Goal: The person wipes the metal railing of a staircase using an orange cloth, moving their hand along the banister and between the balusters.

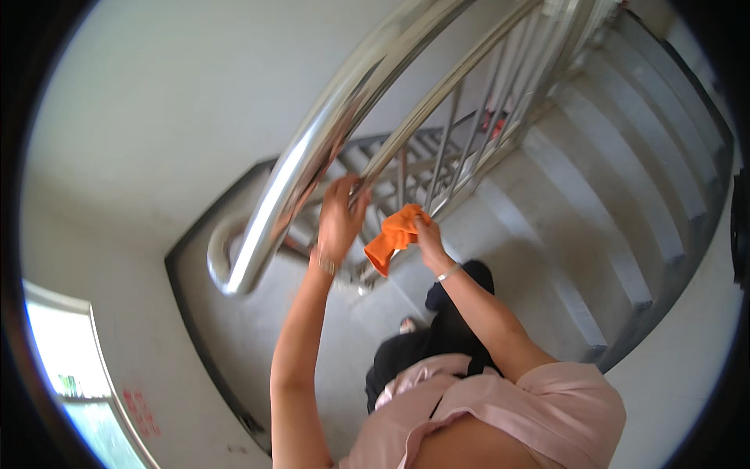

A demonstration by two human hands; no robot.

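An orange cloth hangs bunched from my right hand, pinched between thumb and fingers. My left hand is at the lower metal rail of a stair railing, its fingers curled around the bar and slightly blurred. Above that hand runs the thick, shiny stainless-steel handrail, which ends in a rounded bend at the left. Thin metal balusters stand below the lower rail, just beyond the cloth.
Concrete steps with pale edge strips lie to the right. I am on a grey landing bordered by a dark skirting band. Another stair flight shows through the railing. A window is at lower left, near red wall markings.
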